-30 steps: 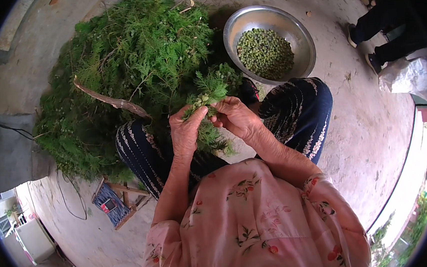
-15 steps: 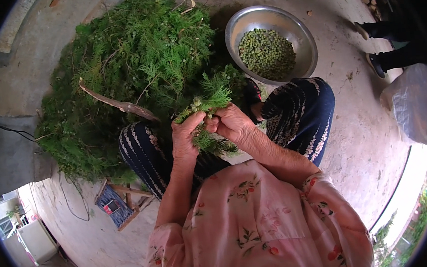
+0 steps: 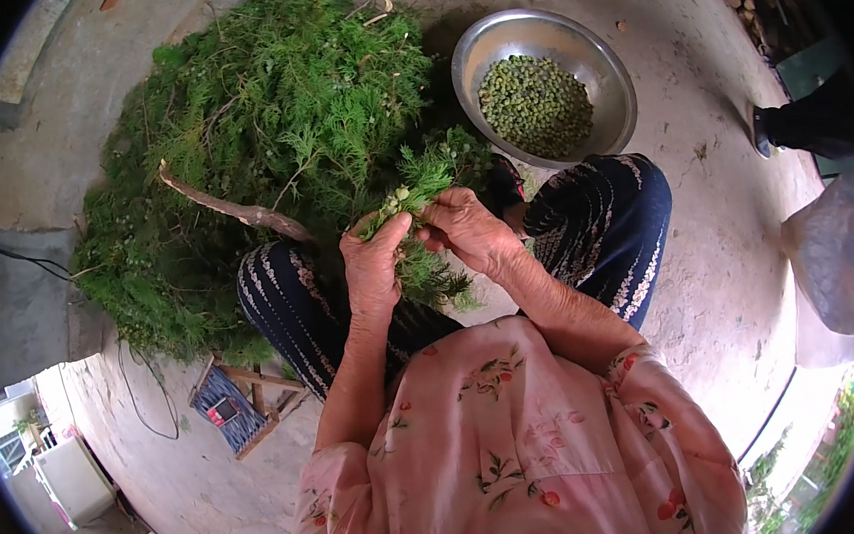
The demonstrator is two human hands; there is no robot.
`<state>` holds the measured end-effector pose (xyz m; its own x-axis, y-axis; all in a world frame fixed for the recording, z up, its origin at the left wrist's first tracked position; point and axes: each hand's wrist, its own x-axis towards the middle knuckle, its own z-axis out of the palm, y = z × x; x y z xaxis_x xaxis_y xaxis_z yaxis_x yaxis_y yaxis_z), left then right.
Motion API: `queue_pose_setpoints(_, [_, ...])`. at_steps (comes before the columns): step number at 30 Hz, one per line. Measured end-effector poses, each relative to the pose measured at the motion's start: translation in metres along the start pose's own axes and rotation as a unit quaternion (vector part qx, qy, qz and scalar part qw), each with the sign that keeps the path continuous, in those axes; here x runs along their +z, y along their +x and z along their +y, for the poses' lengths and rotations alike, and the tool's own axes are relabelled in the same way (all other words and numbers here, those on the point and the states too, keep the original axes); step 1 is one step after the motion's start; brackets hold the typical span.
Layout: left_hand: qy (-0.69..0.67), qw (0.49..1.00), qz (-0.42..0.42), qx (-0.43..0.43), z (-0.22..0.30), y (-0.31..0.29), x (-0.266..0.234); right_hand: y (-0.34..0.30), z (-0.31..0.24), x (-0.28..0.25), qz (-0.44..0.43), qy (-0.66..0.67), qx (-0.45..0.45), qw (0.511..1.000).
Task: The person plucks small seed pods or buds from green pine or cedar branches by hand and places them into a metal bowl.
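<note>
Between my knees, my left hand (image 3: 373,261) is closed round a green cypress sprig (image 3: 427,179) that bears pale green cones (image 3: 400,197). My right hand (image 3: 471,229) meets it from the right, its fingers pinched at the sprig beside the cones; whether a cone is between those fingertips is hidden. Feathery fronds hang below both hands. A large heap of cypress branches (image 3: 264,109) lies in front and to the left, with a thick bare stem (image 3: 232,209) sticking out toward my left knee. Ahead on the right stands a metal basin (image 3: 618,101) holding many small green cones (image 3: 535,105).
A low wooden stool with a blue woven seat (image 3: 226,411) stands at left behind my knee. Dark cables (image 3: 15,257) run along the left. At far right another person's dark-clad leg (image 3: 812,121) stands near a translucent plastic bag (image 3: 832,255). A white cabinet (image 3: 73,483) is at lower left.
My right hand has shifted slightly right and up along the sprig, uncovering more of the cones. At far right the other person has stepped, and the plastic bag has swung lower.
</note>
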<state>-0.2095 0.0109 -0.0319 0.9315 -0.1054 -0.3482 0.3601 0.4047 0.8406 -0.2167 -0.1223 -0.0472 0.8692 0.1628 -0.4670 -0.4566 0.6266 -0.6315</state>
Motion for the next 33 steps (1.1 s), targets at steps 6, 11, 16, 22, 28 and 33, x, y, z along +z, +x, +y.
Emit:
queue_pose_setpoints(6, [-0.074,0.996,-0.042,-0.034,0.008,-0.002,0.008,-0.004,-0.004,0.009,0.008,0.031,0.003,0.999])
queue_pose_setpoints(11, [-0.058,0.994,-0.024,-0.087,0.012,-0.002,0.008,-0.003,-0.002,0.015,0.004,0.2,0.015,0.98])
queue_pose_setpoints(16, [-0.096,0.994,-0.029,-0.045,-0.007,0.002,-0.009,0.013,0.005,0.006,0.039,0.217,-0.008,0.975])
queue_pose_setpoints(22, [-0.13,0.989,-0.014,-0.064,-0.007,0.016,-0.011,0.017,-0.031,-0.037,0.148,0.193,-0.079,0.967])
queue_pose_setpoints(28, [-0.137,0.99,0.007,-0.013,-0.01,0.022,-0.015,0.031,-0.103,-0.121,0.2,0.173,-0.255,0.93])
queue_pose_setpoints(33, [-0.126,0.991,-0.05,-0.002,-0.004,0.019,-0.013,0.04,-0.139,-0.18,0.301,0.248,-0.348,0.853])
